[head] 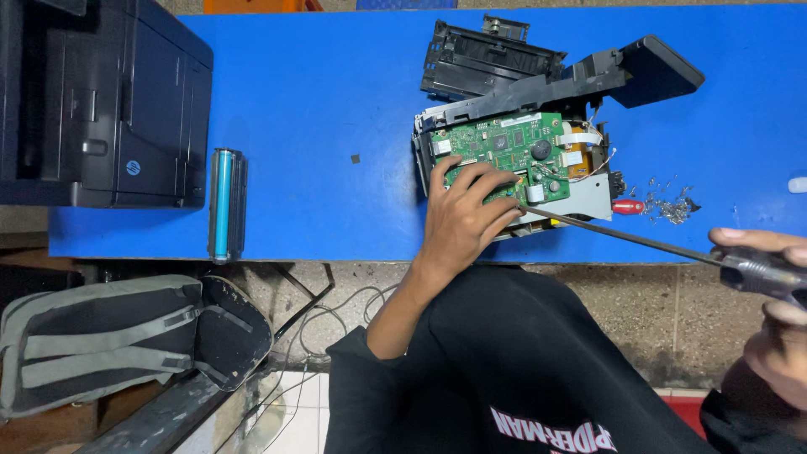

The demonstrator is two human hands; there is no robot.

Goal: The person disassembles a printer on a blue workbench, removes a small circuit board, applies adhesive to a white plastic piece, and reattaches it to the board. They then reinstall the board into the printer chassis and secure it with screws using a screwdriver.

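black sleeve and lap fill the lower frame, nearest the lens; left hand [464, 220] reaches up from it, fingers spread flat on the green circuit board [504, 151], pressing down, gripping nothing; right hand [769, 294] at the right edge, grip closed round the dark handle of a long screwdriver [639, 240]; thin shaft runs up-left, tip at the lower edge of the board just beside the left fingertips; board sits on a partly stripped printer [513, 109], black frame and a tilted black panel behind it, white ribbon cables and an orange part at its right side; unit rests near the front edge of the blue desk [319, 92]; small red-handled tool [628, 206] and a scatter of loose screws [670, 204] just right of it; cyan drum cartridge [225, 202] lies at the desk's left, near a closed black printer [101, 101]; grey and black backpack [109, 340] on the floor below, cables near it.
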